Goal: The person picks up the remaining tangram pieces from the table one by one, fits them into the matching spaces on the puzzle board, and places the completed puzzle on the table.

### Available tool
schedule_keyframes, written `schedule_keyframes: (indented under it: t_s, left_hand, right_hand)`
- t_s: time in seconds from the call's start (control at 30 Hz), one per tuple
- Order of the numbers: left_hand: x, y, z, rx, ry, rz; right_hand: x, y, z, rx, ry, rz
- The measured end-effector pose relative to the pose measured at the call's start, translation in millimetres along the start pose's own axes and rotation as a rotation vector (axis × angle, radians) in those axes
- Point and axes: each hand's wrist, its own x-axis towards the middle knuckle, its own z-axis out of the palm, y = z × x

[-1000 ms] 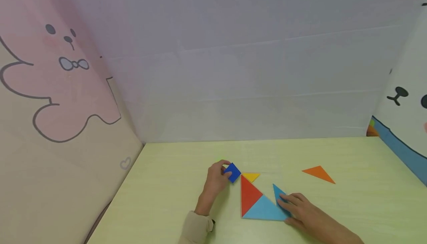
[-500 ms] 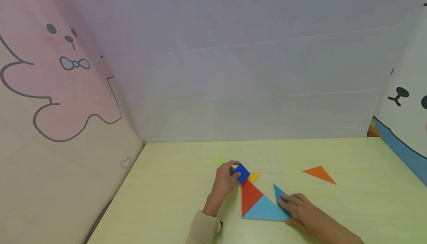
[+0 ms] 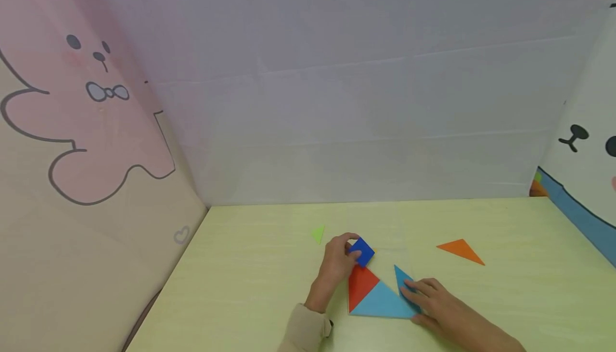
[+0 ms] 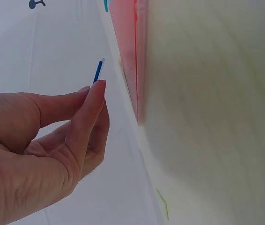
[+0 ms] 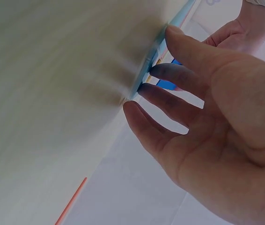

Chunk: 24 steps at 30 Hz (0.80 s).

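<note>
Between thumb and fingers, my left hand (image 3: 339,260) pinches a dark blue square tile (image 3: 364,254), seen edge-on and raised off the table in the left wrist view (image 4: 98,70). In the head view the square overlaps the top of a red triangle tile (image 3: 362,289) and hides nearly all of the yellow triangle. A light blue triangle tile (image 3: 382,301) adjoins the red one. My right hand (image 3: 435,303) has its fingertips resting on a medium blue tile (image 3: 401,278) beside it; the fingers (image 5: 165,101) are extended, not curled round it.
An orange triangle tile (image 3: 462,250) lies to the right, farther back. A small light green tile (image 3: 318,234) is at the back left of the pale table (image 3: 231,288). Pale wall sheeting (image 3: 308,100) with cartoon figures encloses the back and sides.
The left hand has carried the blue square to the right, across the yellow triangle and the red tip, uncovering the green tile. The right hand stays in place.
</note>
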Motion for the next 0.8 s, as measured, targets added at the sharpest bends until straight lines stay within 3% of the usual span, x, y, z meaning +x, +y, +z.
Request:
schedule_keyframes:
  t_s: [0.33, 0.8]
  left_hand:
    - [-2.7, 5.9, 10.8, -0.004, -0.025, 0.02]
    - [-5.2, 11.7, 17.4, -0.021, -0.085, -0.016]
  right_hand:
    - [1.6, 0.2, 1.5, 0.002, -0.004, 0.005]
    - [1.1, 1.5, 1.5, -0.012, 0.009, -0.018]
